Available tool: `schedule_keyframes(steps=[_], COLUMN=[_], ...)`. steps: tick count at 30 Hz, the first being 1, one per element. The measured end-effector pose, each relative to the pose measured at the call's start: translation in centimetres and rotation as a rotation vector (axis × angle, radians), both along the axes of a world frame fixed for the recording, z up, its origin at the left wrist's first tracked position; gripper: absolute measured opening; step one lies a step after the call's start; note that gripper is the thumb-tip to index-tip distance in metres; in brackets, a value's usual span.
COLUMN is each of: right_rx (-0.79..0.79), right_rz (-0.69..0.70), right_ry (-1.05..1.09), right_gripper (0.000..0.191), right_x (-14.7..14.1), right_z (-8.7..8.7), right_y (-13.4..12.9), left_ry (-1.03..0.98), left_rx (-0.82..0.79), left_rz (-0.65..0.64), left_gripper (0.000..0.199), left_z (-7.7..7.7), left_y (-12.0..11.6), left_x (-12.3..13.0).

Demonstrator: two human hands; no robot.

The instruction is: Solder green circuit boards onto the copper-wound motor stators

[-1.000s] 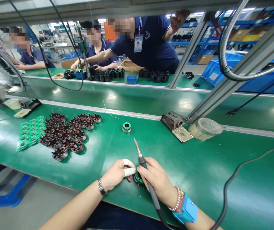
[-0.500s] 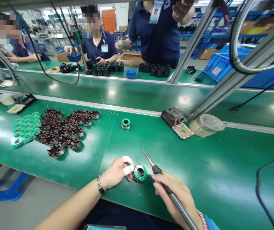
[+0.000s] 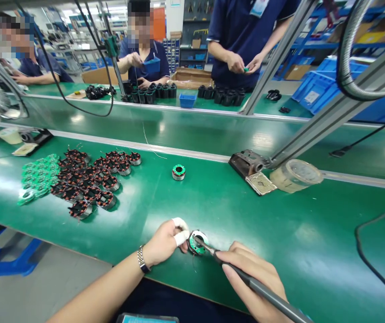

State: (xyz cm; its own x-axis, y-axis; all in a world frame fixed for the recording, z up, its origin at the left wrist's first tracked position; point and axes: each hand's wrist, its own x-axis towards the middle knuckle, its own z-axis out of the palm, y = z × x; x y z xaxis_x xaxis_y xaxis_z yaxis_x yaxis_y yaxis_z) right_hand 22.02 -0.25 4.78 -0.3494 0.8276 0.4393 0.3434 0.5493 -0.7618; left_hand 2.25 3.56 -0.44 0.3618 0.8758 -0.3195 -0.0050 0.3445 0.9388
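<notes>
My left hand (image 3: 167,241), with white wraps on its thumb and a finger, grips the left edge of a motor stator (image 3: 192,251) topped by a green ring-shaped circuit board. The stator is tilted slightly on the green bench. In my right hand (image 3: 254,273) is a soldering iron (image 3: 246,280) held like a pen. Its tip lies over the board's ring, near the central hole; whether it touches cannot be made out. Farther back stands another stator with a green board (image 3: 179,172).
To the left lie many bare stators (image 3: 91,181) and a stack of green circuit boards (image 3: 39,175). An iron stand (image 3: 248,163), a cleaning pad (image 3: 261,183) and a round tub (image 3: 296,175) sit at back right. Co-workers work across the bench. A cable (image 3: 363,255) runs at right.
My right hand has brought the iron's tip left and down onto the stator's board area. The left hand keeps its grip. Across the bench, a co-worker has lifted a blue bin.
</notes>
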Motion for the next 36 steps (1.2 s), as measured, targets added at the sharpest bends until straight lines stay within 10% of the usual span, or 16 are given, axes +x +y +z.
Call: schedule_keyframes(steps=[25, 31, 36], right_rx=[0.151, -0.008, -0.077], right_rz=[-0.001, 0.207, 0.220], right_ry=[-0.039, -0.183, -0.196], right_gripper=[0.021, 0.025, 0.028], right_x=[0.5, -0.3, -0.5], right_z=[-0.7, -2.4, -3.0], right_y=[1.5, 3.4, 3.8], left_ry=[-0.007, 0.017, 0.226], left_rx=[0.031, 0.068, 0.351], left_rz=[0.035, 0.013, -0.014], left_gripper=[0.024, 0.025, 0.020], left_z=[-0.1, -0.4, 0.0], left_y=[-0.1, 0.1, -0.5], left_x=[0.1, 0.2, -1.0])
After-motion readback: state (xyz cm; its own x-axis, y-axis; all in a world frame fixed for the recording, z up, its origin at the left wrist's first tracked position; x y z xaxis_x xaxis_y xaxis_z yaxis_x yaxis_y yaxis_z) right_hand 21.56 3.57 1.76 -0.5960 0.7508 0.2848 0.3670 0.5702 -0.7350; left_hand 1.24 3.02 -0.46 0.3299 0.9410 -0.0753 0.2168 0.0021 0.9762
